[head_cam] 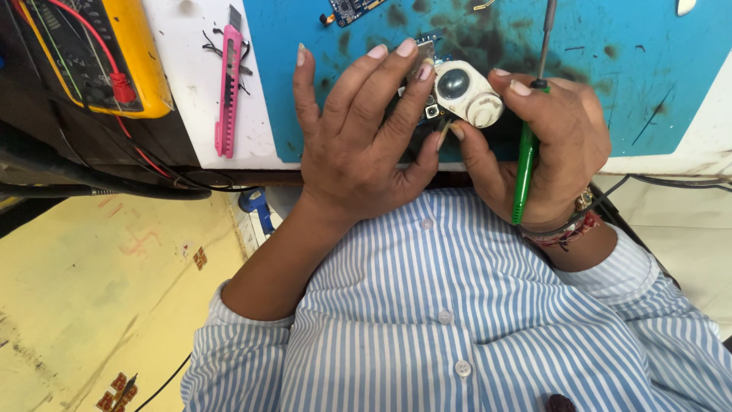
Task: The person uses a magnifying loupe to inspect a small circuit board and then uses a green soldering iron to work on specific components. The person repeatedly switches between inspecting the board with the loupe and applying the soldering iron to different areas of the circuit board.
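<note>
My left hand [358,137] and my right hand [545,145] together hold a small white electronic module [467,93] with a round grey dome and a bit of circuit board under it. The left fingers wrap over its left side, thumb below. My right hand pinches its right side and also keeps a green-handled screwdriver [526,164] in the palm, its metal shaft pointing up over the blue mat [640,69].
A pink utility knife [228,91] lies on the white bench top at left, beside a yellow multimeter [99,53] with red and black leads. A small blue circuit board [351,9] rests at the mat's far edge. Below is my striped shirt and a yellow floor.
</note>
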